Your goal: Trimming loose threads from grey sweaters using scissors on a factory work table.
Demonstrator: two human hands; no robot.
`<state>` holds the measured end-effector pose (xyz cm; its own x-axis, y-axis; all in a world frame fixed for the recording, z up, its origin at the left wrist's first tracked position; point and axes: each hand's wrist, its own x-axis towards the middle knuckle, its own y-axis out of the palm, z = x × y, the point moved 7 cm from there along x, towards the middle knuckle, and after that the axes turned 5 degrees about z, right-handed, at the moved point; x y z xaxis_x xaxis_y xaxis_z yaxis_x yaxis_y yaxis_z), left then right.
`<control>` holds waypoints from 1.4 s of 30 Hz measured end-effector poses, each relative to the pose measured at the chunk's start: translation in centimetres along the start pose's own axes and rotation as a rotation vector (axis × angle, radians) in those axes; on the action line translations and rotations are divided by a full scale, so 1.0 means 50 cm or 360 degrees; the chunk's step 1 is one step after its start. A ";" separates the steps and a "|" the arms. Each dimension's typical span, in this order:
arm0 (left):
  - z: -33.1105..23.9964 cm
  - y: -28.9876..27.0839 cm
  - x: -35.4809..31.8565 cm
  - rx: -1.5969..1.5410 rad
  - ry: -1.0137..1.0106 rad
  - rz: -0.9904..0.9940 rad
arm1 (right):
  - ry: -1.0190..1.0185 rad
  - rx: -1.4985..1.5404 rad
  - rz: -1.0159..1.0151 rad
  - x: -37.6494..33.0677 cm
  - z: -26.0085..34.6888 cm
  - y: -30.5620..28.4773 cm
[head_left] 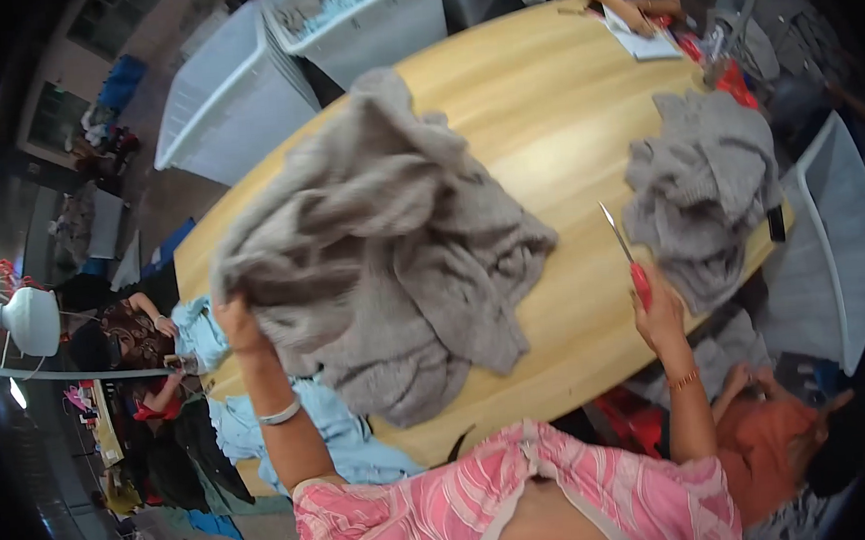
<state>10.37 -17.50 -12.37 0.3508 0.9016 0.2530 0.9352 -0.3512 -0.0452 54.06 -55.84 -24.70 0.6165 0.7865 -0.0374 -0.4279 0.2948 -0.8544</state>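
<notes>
My left hand [241, 326] is closed on the left edge of a large taupe knit garment [391, 243], which is partly lifted and slightly blurred. Its folds spread over the middle of the wooden table, and its lower part rests there. In my right hand [660, 312] is a red-handled pointed blade [641, 283], its tip directed up and away from me. Whether it is a knife or closed scissors I cannot tell. A second taupe knit pile [702, 186] lies just right of the blade, apart from it.
Light blue cloth [309, 434] lies at the table's [530, 93] near-left edge. White plastic bins [361, 39] stand beyond the far edge, another bin [822, 243] at the right. Other people's hands work at the far right [644, 22] and left [166, 326]. A lamp [30, 321] hangs at left.
</notes>
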 end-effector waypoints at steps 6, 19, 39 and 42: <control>0.119 -0.252 -0.196 0.0003 -0.0146 -0.0626 | -0.0012 -0.0159 0.0370 0.028 0.102 0.100; 0.145 -0.235 -0.256 0.1151 -0.0731 0.0159 | -0.0234 -0.0130 0.0546 0.044 0.255 0.144; 0.330 0.008 -0.164 -0.1396 -0.0986 -0.0548 | -0.0882 -0.0006 0.0786 0.029 0.555 0.195; 0.355 0.008 -0.153 -0.1659 -0.0973 -0.0510 | -0.0953 0.0030 0.0795 0.023 0.589 0.202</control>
<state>8.91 -20.04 -31.45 0.3407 0.8549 -0.3912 0.5973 0.1245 0.7923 30.99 -35.99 -18.12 -0.1120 0.9858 -0.1248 -0.5755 -0.1667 -0.8007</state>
